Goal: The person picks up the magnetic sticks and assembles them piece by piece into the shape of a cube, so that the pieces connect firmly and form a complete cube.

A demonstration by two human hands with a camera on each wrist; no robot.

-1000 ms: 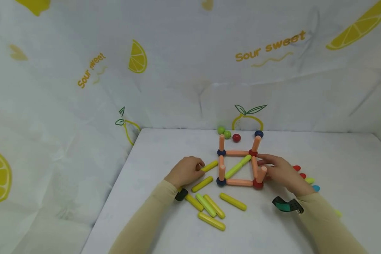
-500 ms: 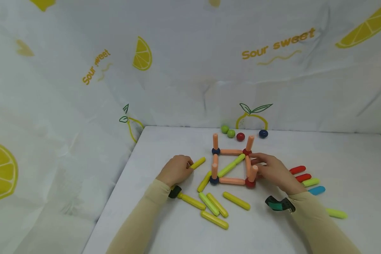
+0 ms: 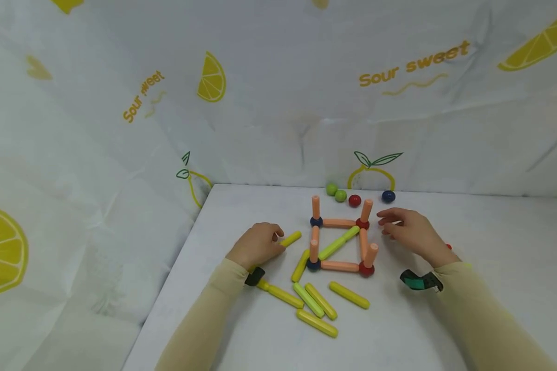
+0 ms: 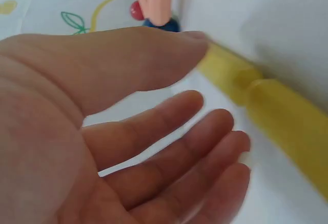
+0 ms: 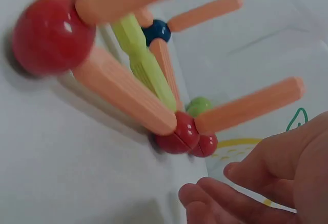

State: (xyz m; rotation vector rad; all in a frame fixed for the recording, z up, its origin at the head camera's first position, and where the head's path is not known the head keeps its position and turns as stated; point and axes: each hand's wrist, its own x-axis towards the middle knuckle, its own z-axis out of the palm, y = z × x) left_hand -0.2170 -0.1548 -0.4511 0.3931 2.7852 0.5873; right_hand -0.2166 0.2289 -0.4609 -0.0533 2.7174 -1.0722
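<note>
A square frame of orange rods [image 3: 340, 266], joined by red balls [image 3: 366, 268] and blue balls [image 3: 313, 264], lies on the table with upright orange rods at its corners. A lime connected rod [image 3: 338, 243] runs diagonally across it. My left hand [image 3: 257, 244] is left of the frame, close to a yellow rod [image 3: 291, 238]. In the left wrist view, its fingers are loosely bent around nothing, with end-to-end yellow rods [image 4: 287, 126] beyond. Right of the frame, my right hand [image 3: 410, 232] has its fingers relaxed and apart from the back-right red ball [image 5: 178, 133].
Several loose yellow rods [image 3: 316, 323] and a lime rod [image 3: 308, 299] lie in front of the frame. Behind it are green balls [image 3: 341, 196], a red ball [image 3: 355, 200] and a blue ball [image 3: 388, 196]. A lemon-print sheet [image 3: 260, 103] hangs behind the table.
The frame and the yellow rod by my left hand have shifted left. My right hand has come away from the frame, toward the back right. The head view has turned slightly.
</note>
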